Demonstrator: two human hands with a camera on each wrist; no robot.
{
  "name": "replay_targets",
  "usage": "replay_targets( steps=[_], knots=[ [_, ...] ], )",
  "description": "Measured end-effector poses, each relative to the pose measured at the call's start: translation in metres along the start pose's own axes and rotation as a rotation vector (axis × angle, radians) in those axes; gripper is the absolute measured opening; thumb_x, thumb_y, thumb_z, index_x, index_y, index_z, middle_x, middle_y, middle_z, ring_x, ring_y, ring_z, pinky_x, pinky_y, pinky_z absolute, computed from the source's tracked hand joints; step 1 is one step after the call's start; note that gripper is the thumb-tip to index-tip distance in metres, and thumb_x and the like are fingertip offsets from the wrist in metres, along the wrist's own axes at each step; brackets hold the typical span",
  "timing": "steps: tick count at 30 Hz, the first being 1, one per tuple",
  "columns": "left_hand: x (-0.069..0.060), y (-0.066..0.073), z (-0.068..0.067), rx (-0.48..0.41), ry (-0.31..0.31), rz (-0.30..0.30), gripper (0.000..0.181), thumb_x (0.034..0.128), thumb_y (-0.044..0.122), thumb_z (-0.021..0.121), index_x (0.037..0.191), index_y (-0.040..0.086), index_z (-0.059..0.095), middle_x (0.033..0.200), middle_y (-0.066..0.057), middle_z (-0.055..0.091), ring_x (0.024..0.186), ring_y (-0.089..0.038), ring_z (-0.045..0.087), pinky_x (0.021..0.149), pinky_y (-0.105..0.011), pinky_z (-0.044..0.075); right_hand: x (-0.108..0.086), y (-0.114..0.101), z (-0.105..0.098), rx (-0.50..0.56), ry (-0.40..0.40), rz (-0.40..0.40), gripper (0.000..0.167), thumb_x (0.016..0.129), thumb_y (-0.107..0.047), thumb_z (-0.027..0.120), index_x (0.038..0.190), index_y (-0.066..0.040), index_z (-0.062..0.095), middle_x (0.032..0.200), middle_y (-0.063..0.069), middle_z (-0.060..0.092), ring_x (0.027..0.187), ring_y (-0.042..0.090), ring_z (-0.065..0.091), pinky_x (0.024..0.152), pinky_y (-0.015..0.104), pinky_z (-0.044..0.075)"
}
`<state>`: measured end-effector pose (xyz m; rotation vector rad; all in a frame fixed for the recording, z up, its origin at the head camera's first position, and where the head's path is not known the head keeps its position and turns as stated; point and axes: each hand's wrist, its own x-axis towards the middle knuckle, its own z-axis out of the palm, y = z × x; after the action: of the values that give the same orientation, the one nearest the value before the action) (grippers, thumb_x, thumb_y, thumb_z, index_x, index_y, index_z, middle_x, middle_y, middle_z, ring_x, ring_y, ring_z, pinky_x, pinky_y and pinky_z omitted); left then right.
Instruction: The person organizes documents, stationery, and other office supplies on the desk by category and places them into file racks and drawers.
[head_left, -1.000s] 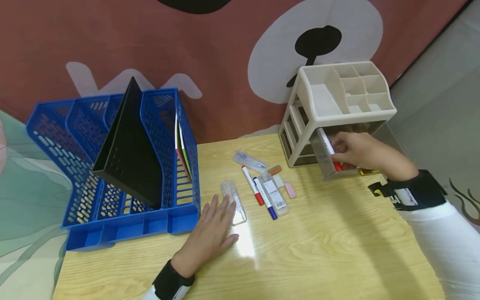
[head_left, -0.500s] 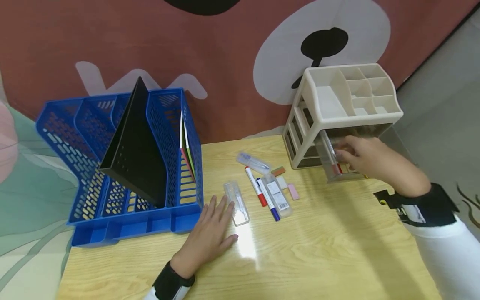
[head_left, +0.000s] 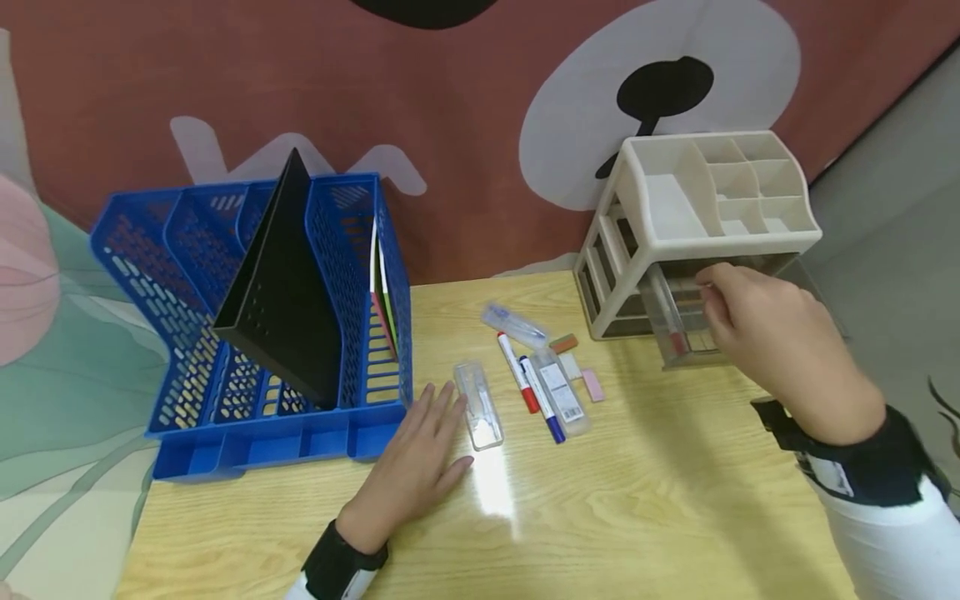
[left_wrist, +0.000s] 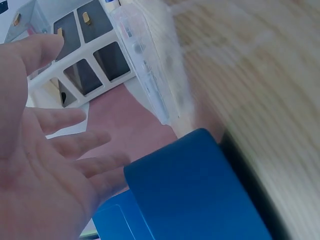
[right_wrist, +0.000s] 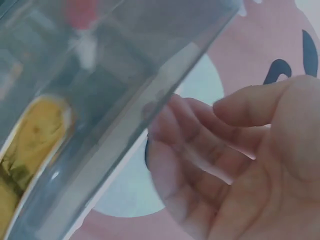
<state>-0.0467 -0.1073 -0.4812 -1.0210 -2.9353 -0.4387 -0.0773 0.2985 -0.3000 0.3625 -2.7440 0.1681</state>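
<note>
The left hand (head_left: 408, 467) lies with fingers spread on the table, fingertips beside a clear case (head_left: 491, 429); in the left wrist view the hand (left_wrist: 45, 170) is near the blue organizer (left_wrist: 195, 180). The right hand (head_left: 795, 350) hangs over the pulled-out clear drawer (head_left: 663, 308) of the white drawer unit (head_left: 633, 200), fingers loosely bent and holding nothing. Through the drawer wall a red end (head_left: 678, 342) of a marker shows at its left side. In the right wrist view the hand (right_wrist: 225, 165) is beside the drawer wall (right_wrist: 125, 135), which has a gold handle (right_wrist: 37, 135).
On the table (head_left: 600, 500) lie a red marker (head_left: 513, 362), a blue marker (head_left: 542, 396), a labelled case (head_left: 561, 392), another clear case (head_left: 517, 325) and small erasers (head_left: 592, 385). A blue organizer (head_left: 270, 446) at left holds a black folder (head_left: 292, 308) and thin booklets (head_left: 384, 292).
The right hand has let go of the marker, which stays in the drawer, and has drawn away from it to the right. The left hand stays in place while the head view shifts slightly.
</note>
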Motion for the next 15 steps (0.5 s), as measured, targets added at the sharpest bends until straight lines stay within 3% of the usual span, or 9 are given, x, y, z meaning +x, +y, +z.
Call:
replay_targets(
  steps=[7, 15],
  knots=[
    [-0.001, -0.001, -0.004, -0.002, 0.069, 0.026, 0.078, 0.0997, 0.042, 0.065, 0.161, 0.005, 0.033, 0.167, -0.019, 0.032, 0.155, -0.041, 0.03, 0.122, -0.053, 0.036, 0.0, -0.023, -0.003, 0.028, 0.135, -0.104, 0.018, 0.092, -0.003, 0.059, 0.108, 0.003, 0.065, 0.084, 0.013, 0.065, 0.064, 0.023, 0.053, 0.052, 0.039, 0.043],
    [0.001, 0.001, -0.008, 0.002, 0.08, 0.007, 0.076, 0.1007, 0.041, 0.064, 0.16, 0.004, 0.034, 0.168, -0.018, 0.032, 0.156, -0.038, 0.029, 0.122, -0.051, 0.036, 0.003, -0.043, 0.011, 0.089, 0.183, -0.19, 0.025, 0.09, -0.006, 0.063, 0.113, 0.003, 0.064, 0.099, 0.018, 0.069, 0.066, 0.023, 0.057, 0.05, 0.041, 0.047]
  ],
)
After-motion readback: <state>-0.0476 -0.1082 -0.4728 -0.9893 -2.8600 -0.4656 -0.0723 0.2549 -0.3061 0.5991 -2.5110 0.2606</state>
